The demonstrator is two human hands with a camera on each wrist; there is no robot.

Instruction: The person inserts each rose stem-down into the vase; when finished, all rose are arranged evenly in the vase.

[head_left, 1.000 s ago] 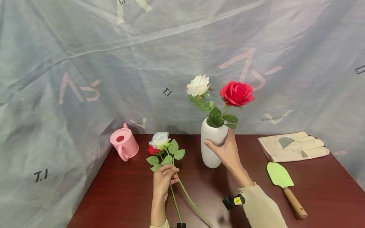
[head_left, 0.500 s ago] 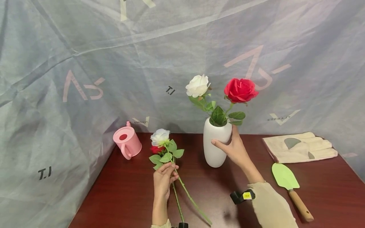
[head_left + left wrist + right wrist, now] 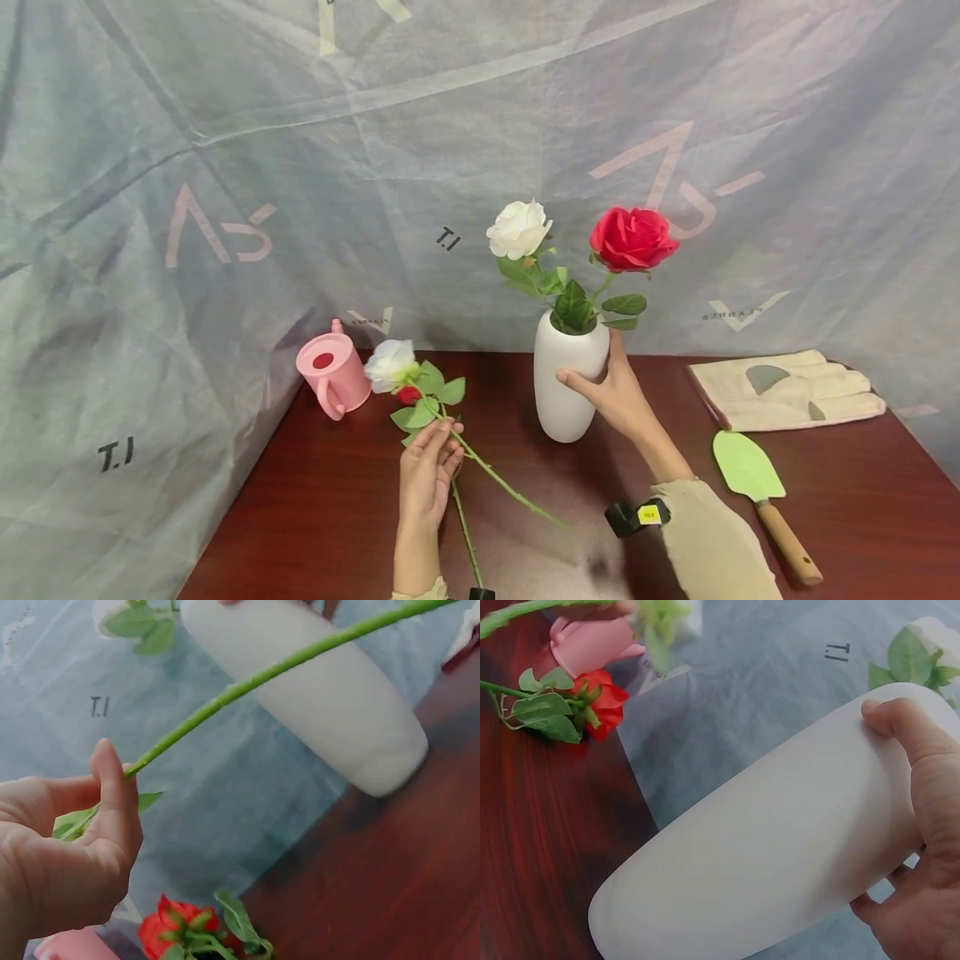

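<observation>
My left hand (image 3: 429, 475) pinches the green stem of a white rose (image 3: 392, 367) between thumb and fingers. Its bloom points up and left, and the stem (image 3: 247, 686) slants down to the right in the head view. A red rose (image 3: 604, 705) lies on the table under it, partly hidden by the white rose's leaves in the head view. With thumb and fingers curled round its upper right side, my right hand (image 3: 618, 392) grips a white vase (image 3: 566, 392). Out of the vase rise another white rose (image 3: 519, 230) and a large red rose (image 3: 633, 239).
On the dark red table (image 3: 315, 517), a pink watering can (image 3: 341, 375) stands at the back left. Cream gloves (image 3: 787, 390) lie at the back right, with a green trowel (image 3: 750, 467) with a wooden handle in front. A grey sheet (image 3: 360, 167) hangs behind.
The white rose in my left hand has come up off the table, its bloom swinging left toward the watering can. The red rose beneath stays put. My right hand keeps its grip on the vase.
</observation>
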